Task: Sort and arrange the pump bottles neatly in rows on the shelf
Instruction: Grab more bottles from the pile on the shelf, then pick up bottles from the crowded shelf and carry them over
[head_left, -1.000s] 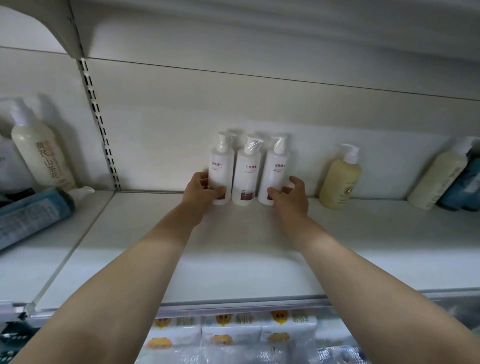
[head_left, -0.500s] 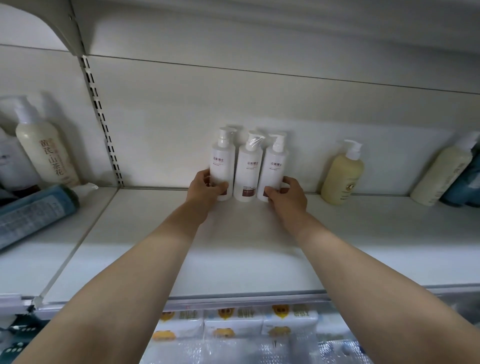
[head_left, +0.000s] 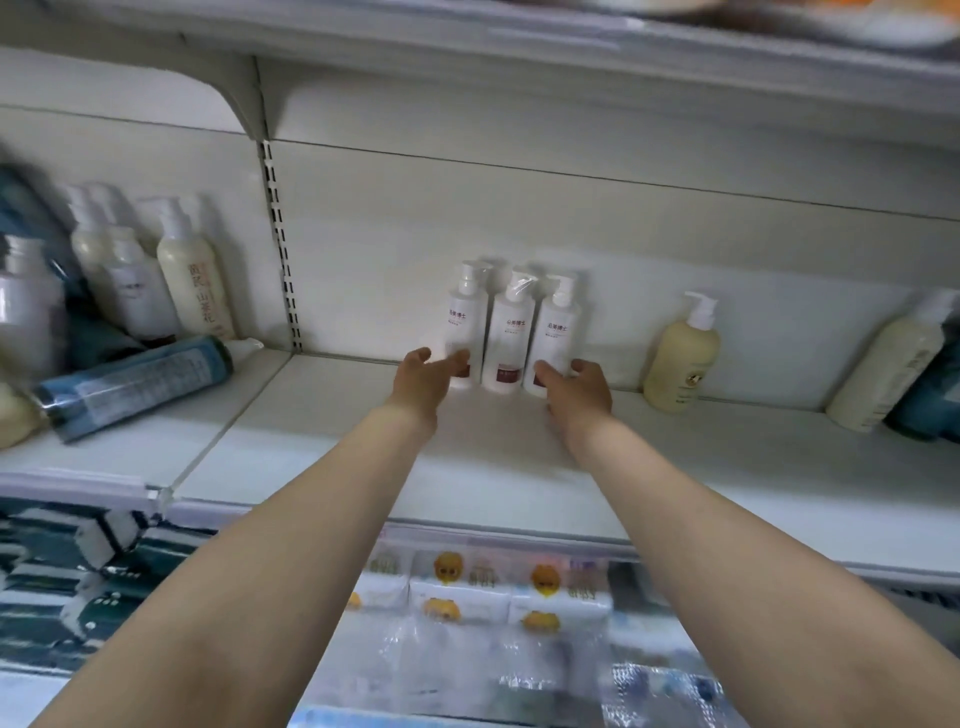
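At the far middle of the shelf (head_left: 363, 457), against the back panel, both hands sit at the base of three white pump bottles standing upright in a tight row. Left hand (head_left: 423, 376): fingers loosely spread, thumb tip at the lower front of the left white bottle (head_left: 466, 325); grasp not closed round it. Right hand (head_left: 574, 387): fingers curled, thumb on the lower front of the right white bottle (head_left: 557, 332), fingers behind it. Middle white bottle (head_left: 509, 332) touches its neighbours. Right of the row, apart: yellow pump bottle (head_left: 683, 356); far right, a leaning cream bottle (head_left: 891, 364). Left bay: blue bottle (head_left: 135, 384) lying down, cream labelled bottle (head_left: 195, 280) upright
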